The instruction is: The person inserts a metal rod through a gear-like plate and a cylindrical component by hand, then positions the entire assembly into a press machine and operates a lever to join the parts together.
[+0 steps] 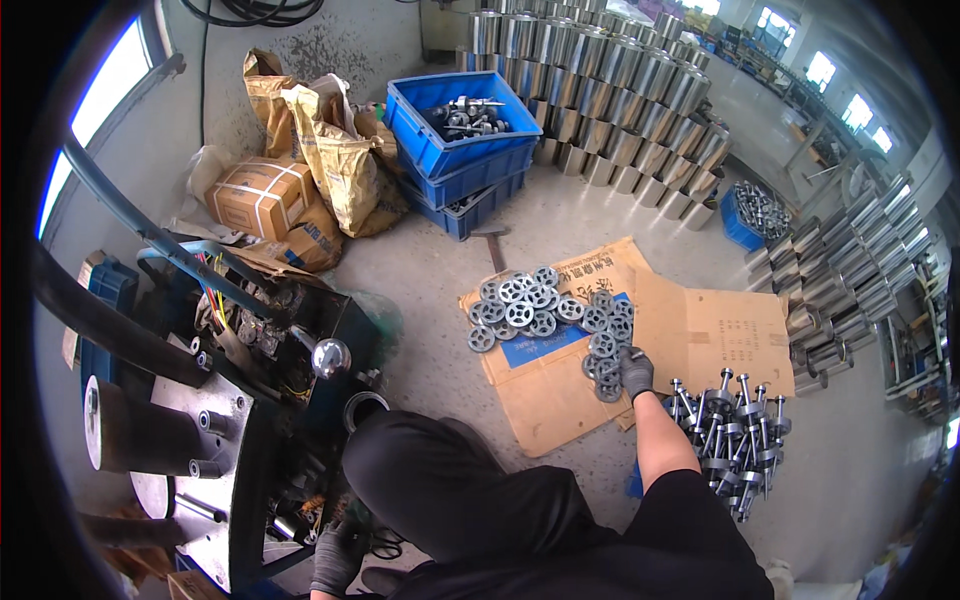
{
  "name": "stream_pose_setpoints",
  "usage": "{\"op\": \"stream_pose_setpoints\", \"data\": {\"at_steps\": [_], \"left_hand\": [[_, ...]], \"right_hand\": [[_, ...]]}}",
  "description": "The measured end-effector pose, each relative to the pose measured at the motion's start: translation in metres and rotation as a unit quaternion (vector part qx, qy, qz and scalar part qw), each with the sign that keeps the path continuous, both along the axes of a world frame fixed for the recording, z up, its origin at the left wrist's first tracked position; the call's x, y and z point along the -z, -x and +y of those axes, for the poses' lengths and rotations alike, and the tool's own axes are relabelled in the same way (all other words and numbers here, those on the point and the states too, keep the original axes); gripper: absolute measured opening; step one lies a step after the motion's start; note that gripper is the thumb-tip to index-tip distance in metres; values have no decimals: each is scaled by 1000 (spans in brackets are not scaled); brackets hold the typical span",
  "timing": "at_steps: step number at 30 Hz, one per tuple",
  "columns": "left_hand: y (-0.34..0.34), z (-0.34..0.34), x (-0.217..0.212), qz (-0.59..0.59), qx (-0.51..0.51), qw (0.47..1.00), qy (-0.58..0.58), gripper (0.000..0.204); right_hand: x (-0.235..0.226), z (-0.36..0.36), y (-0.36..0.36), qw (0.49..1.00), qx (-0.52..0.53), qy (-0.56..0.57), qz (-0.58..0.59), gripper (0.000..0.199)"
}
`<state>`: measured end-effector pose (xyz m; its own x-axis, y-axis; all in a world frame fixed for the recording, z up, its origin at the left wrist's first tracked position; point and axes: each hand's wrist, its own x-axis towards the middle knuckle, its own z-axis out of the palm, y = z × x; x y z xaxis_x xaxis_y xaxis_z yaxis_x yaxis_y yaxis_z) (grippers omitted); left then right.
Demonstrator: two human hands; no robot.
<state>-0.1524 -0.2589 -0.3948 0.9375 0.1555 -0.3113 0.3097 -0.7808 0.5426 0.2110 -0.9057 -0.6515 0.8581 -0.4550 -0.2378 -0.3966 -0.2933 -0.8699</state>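
Head view shows your gloved right hand (636,372) stretched forward, fingers closed on a spoked metal wheel (607,390) at the near end of the wheels (540,308) spread beyond it on flattened cardboard (715,330). Many wheels remain loose, while shafted assemblies (730,430) stand just right of your forearm. Your gloved left hand (338,558) hangs low beside the machine (215,400); I cannot tell its grip.

Spoked wheels (545,310) lie on cardboard (700,330), shaft assemblies (730,430) right, crates (465,150) behind.

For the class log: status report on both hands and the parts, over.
Right hand gloved, on grey spoked wheels spread over cardboard. Left hand gloved, low beside the machine, grip unclear. Shaft assemblies piled right.
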Motion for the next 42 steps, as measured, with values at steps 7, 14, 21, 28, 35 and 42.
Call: {"op": "stream_pose_setpoints", "data": {"at_steps": [7,14,21,28,35,42], "left_hand": [[-9,-2,-1,3,59,998,-13,20],[-26,-15,5,15,24,999,43,18],[-1,2,-1,14,40,999,-23,19],[-28,-9,10,-9,84,996,-24,23],[-18,1,7,7,68,997,-27,26],[-12,9,24,52,43,998,13,31]], "right_hand": [[31,-35,-6,982,54,-163,73,31],[67,-104,-24,996,-2,-74,49,33],[6,19,1,998,-18,-58,29,39],[13,3,22,988,-3,147,53,35],[-23,122,44,979,-87,163,83,37],[11,137,64,993,43,-106,-21,39]]}}
